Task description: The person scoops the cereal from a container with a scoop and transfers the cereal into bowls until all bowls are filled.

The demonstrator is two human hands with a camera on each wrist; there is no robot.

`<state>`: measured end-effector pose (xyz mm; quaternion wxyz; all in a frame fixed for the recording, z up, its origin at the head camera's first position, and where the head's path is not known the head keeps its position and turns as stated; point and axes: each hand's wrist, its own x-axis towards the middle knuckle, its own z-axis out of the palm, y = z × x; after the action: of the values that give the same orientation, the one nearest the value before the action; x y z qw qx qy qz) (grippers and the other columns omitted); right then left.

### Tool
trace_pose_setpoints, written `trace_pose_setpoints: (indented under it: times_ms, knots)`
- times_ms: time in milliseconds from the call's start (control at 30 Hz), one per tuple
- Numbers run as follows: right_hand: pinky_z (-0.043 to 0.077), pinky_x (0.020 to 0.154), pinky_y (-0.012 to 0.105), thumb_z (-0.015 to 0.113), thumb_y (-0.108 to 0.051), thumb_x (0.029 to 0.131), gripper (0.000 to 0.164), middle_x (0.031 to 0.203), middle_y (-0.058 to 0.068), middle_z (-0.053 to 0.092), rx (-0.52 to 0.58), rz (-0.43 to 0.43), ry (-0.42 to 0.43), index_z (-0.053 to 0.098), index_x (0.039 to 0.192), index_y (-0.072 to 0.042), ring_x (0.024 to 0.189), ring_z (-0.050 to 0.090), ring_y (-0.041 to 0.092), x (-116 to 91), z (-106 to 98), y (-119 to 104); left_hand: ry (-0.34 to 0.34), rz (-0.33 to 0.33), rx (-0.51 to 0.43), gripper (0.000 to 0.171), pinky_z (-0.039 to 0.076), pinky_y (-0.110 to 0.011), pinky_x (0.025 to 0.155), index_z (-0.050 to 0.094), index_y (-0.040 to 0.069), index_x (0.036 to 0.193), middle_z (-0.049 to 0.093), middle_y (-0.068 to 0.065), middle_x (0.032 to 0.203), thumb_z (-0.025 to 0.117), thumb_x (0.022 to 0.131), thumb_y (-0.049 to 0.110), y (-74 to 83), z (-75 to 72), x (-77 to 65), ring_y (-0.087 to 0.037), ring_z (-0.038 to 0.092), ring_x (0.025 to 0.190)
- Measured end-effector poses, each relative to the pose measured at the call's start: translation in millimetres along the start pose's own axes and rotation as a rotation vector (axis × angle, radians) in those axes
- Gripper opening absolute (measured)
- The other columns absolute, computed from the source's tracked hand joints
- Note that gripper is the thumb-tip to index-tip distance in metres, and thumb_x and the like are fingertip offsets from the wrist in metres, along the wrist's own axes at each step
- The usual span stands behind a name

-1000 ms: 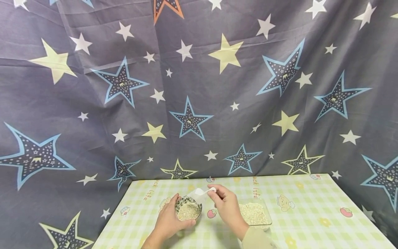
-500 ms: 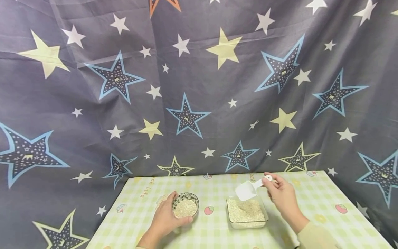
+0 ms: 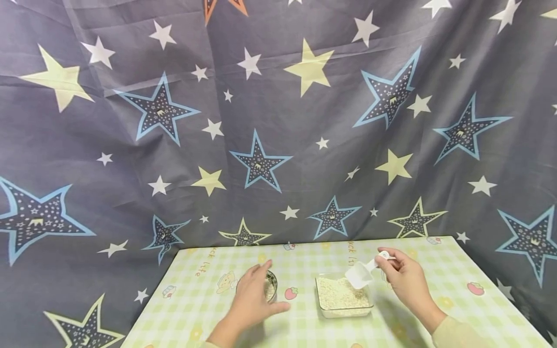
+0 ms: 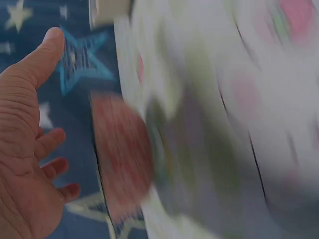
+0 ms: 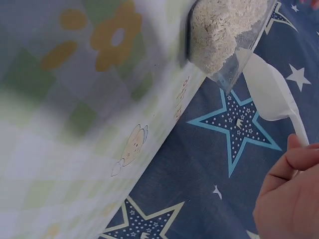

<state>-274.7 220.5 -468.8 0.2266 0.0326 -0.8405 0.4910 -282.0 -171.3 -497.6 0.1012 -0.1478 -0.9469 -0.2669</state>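
My left hand (image 3: 251, 299) is over the near-left side of a small bowl with a dark patterned rim (image 3: 272, 280) and hides much of it; its fingers and thumb are spread. In the left wrist view that hand (image 4: 27, 154) is spread and grips nothing. My right hand (image 3: 408, 279) pinches the handle of a white scoop (image 3: 359, 275), which is tilted over the right edge of a clear rectangular container (image 3: 345, 313). Pale flakes like oats (image 3: 339, 294) fill much of it. The right wrist view shows the scoop (image 5: 269, 92) beside the container's corner.
A tablecloth with green checks (image 3: 300, 328) covers the table. Behind it hangs a dark curtain (image 3: 278, 111) printed with stars. The left wrist view is heavily blurred around the table.
The right hand has carried the scoop from above the bowl rightward to the container, and lowered it. The left hand has loosened from the bowl's side and spread over it; the bowl now holds flakes.
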Motion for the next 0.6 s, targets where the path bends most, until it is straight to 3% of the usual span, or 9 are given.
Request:
trace_pose_setpoints:
  times_ms: [133, 267, 433, 600]
  knots:
    - [0.040, 0.043, 0.022, 0.075, -0.017, 0.101, 0.023, 0.070, -0.007, 0.072, -0.060, -0.132, 0.022, 0.076, 0.122, -0.008, 0.049, 0.044, -0.001, 0.1, 12.3, 2.7, -0.064, 0.090, -0.042, 0.118, 0.041, -0.069, 0.120, 0.039, 0.013, 0.165, 0.053, -0.008, 0.163, 0.093, 0.072, 0.061, 36.3, 18.9, 4.6, -0.039, 0.043, 0.153]
    - [0.037, 0.045, 0.022, 0.078, -0.012, 0.098, 0.023, 0.067, -0.010, 0.067, -0.119, -0.239, 0.033, 0.076, 0.120, -0.007, 0.050, 0.037, -0.004, -2.0, 23.7, 6.5, -0.121, 0.125, -0.040, 0.118, 0.043, -0.066, 0.121, 0.036, 0.014, 0.166, 0.054, -0.005, 0.163, 0.091, 0.075, 0.064, 60.3, 38.9, 8.9, -0.036, 0.044, 0.153]
    - [0.036, 0.044, 0.020, 0.079, -0.009, 0.096, 0.029, 0.068, -0.007, 0.068, -0.152, -0.318, 0.031, 0.074, 0.123, -0.005, 0.050, 0.034, -0.007, -3.9, 31.0, 7.4, -0.157, 0.111, -0.057, 0.117, 0.046, -0.063, 0.120, 0.036, 0.013, 0.166, 0.056, -0.006, 0.161, 0.090, 0.076, 0.063, 74.0, 58.0, 17.0, -0.035, 0.049, 0.149]
    - [0.037, 0.047, 0.019, 0.081, -0.008, 0.093, 0.037, 0.071, -0.010, 0.068, -0.172, -0.374, 0.040, 0.071, 0.128, -0.006, 0.053, 0.034, -0.009, -7.0, 33.5, 7.2, -0.167, 0.087, -0.106, 0.116, 0.047, -0.060, 0.120, 0.036, 0.012, 0.166, 0.057, -0.007, 0.159, 0.090, 0.076, 0.063, 77.5, 68.4, 23.6, -0.034, 0.052, 0.147]
